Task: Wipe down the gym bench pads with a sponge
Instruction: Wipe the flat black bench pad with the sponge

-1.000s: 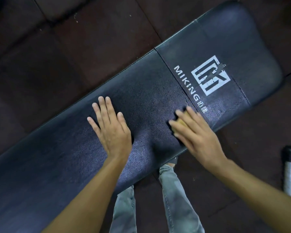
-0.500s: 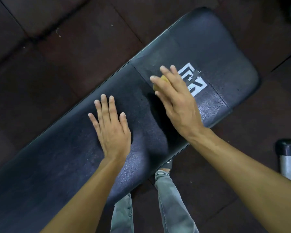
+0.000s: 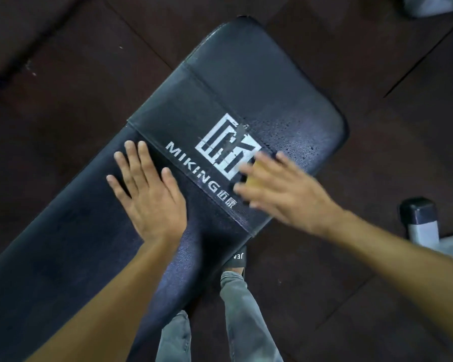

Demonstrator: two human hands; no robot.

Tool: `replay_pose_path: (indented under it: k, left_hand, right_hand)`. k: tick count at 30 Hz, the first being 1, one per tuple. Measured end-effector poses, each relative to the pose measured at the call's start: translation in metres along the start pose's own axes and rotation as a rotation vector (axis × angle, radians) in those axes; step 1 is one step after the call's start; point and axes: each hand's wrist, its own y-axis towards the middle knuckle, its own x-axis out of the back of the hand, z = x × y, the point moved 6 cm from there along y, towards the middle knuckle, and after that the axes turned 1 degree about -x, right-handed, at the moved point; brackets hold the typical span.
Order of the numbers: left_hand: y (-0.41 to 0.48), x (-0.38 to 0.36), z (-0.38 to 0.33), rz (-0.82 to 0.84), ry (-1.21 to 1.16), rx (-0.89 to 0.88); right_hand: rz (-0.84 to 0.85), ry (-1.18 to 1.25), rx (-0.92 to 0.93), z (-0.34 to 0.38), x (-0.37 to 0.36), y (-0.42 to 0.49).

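Bench pad (image 3: pixel 246 74) runs lower-left to upper-right. Left hand (image 3: pixel 152 202) flat, fingers straight. Right hand (image 3: pixel 290 194): fingers spread, pressing sponge (image 3: pixel 256 173).

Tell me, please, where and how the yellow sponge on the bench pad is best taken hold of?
Probably from above, across its upper face: the sponge lies on the bench pad, mostly hidden beneath the right hand, so only that face is reachable. Fingers could wrap its side edges; motion blur hides whether they do.

Left hand (image 3: pixel 152 199) flat on bench pad (image 3: pixel 246 74); right hand (image 3: pixel 288 192) presses sponge (image 3: pixel 255 172) beside logo (image 3: pixel 229 147).
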Motion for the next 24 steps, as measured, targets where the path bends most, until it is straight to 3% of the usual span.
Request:
replay_pose_path:
  k: [4, 7, 9, 12, 14, 15, 17, 20, 22, 24]
  left_hand:
    - [-0.001, 0.000, -0.001, 0.002, 0.011, 0.012]
    - [0.000, 0.001, 0.000, 0.003, 0.016, 0.015]
    - [0.000, 0.002, 0.000, 0.001, 0.014, 0.014]
    - [-0.001, 0.002, 0.000, -0.005, 0.018, 0.001]
    - [-0.001, 0.001, 0.000, -0.004, 0.028, -0.003]
    - [-0.001, 0.000, 0.001, -0.002, 0.026, -0.002]
    - [0.000, -0.002, 0.001, 0.004, 0.019, -0.001]
    - [-0.001, -0.001, 0.001, 0.003, 0.025, -0.007]
    - [-0.001, 0.000, 0.001, 0.007, 0.027, -0.007]
    - [-0.001, 0.000, 0.001, 0.014, 0.020, -0.005]
  right_hand:
    - [-0.242, 0.032, -0.597, -0.097, 0.020, 0.018]
    - [-0.345, 0.124, -0.953, -0.089, 0.020, 0.033]
    - [-0.306, 0.128, -0.814, -0.040, 0.010, 0.053]
    - [-0.096, 0.169, -0.223, 0.051, -0.013, 0.059]
    - [-0.040, 0.177, 0.054, 0.046, -0.012, 0.059]
    - [-0.031, 0.157, 0.098, 0.026, -0.006, 0.066]
    - [-0.116, 0.069, -0.022, -0.035, 0.006, 0.090]
    - [-0.282, 0.078, -0.565, -0.130, 0.029, 0.112]
    - [-0.339, 0.141, -0.855, -0.140, 0.029, 0.116]
    - [-0.338, 0.100, -0.859, -0.100, 0.023, 0.126]
